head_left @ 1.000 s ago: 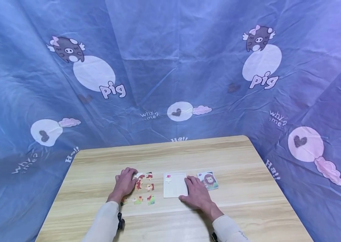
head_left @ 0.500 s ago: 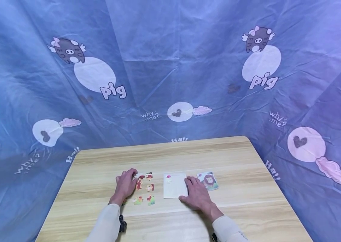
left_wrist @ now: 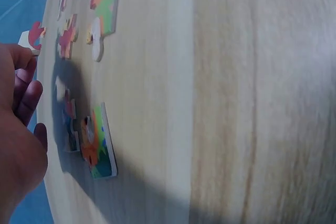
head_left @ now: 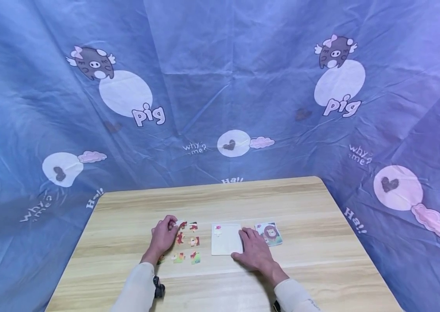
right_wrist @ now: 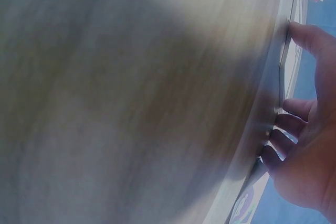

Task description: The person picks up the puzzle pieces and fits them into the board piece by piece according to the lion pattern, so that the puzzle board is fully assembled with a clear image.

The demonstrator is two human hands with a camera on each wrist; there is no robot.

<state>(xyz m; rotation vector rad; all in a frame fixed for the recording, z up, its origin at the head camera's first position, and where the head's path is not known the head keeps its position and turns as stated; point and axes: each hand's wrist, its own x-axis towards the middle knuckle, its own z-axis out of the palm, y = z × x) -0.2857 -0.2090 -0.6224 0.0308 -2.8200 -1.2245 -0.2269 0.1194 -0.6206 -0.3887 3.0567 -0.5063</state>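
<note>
My left hand pinches a red-and-white jigsaw piece between thumb and fingers, raised above the table in the left wrist view. Loose jigsaw pieces lie beside that hand, among them a red piece and a green-edged piece. My right hand rests at the right side of a white puzzle tray, thumb by the lower corner and fingertips at the right edge. One pink-and-white piece sits in the tray's upper left corner.
Right of the tray lies a lion picture card, partly covered by my right hand. The wooden table meets a blue printed curtain behind and at both sides.
My left hand has raised the red-and-white jigsaw piece slightly from its place among the loose pieces. My right hand stays at the tray.
</note>
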